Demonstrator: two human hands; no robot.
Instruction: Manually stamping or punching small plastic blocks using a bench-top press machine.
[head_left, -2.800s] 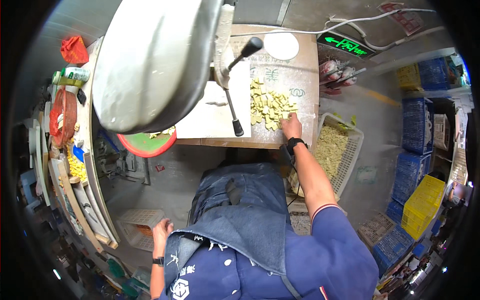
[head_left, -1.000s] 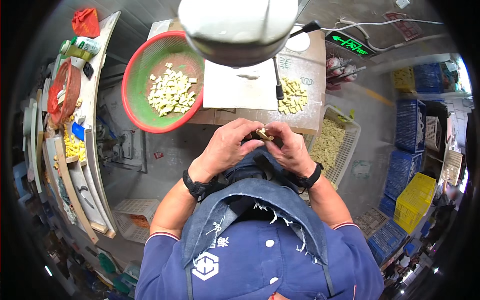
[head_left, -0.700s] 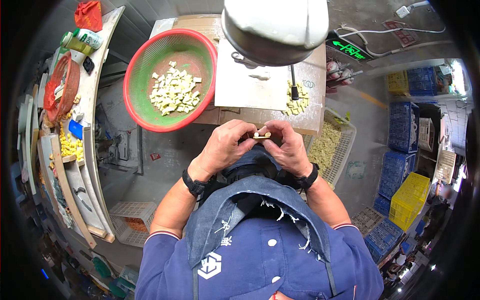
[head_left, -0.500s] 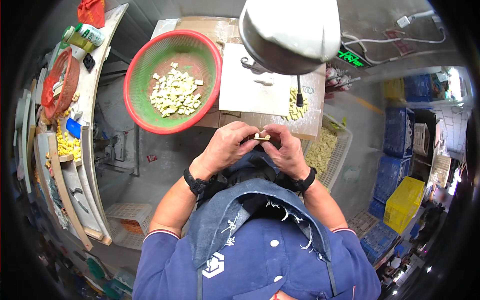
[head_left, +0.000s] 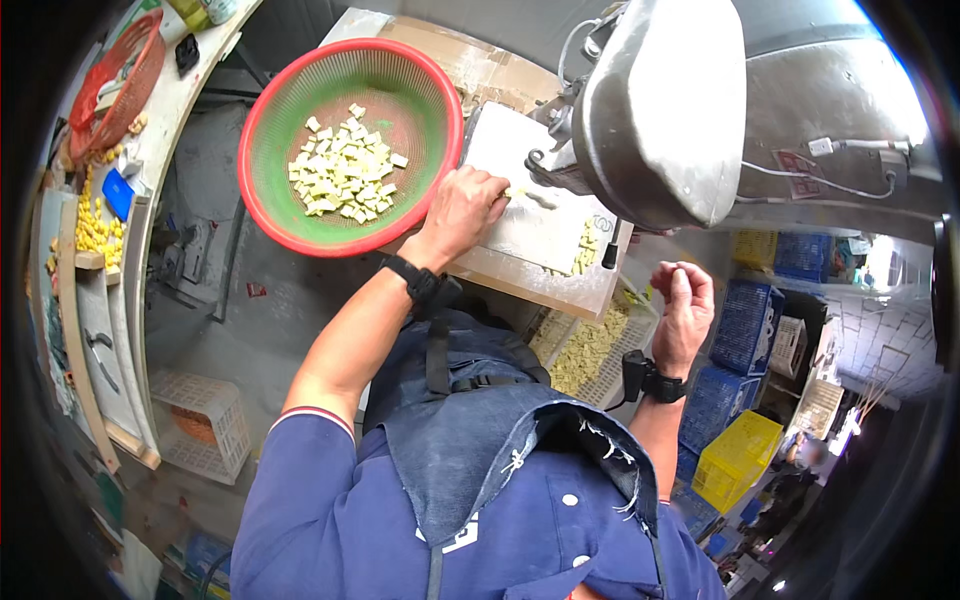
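Biggest worry here: my left hand (head_left: 468, 208) is flat on the white cutting board (head_left: 520, 215), fingers closed over a small pale piece right under the metal machine (head_left: 660, 105), so a slip could mean a pinch. My right hand (head_left: 683, 305) hangs off the worktop's right edge, fingertips pinched together, can't tell on what. The cut yellow pieces (head_left: 345, 175) sit in the red-rimmed basket (head_left: 270, 205) just left.

left hand (head_left: 468, 208) fingertips hidden under metal machine (head_left: 665, 105), cutting board (head_left: 530, 215) partly covered
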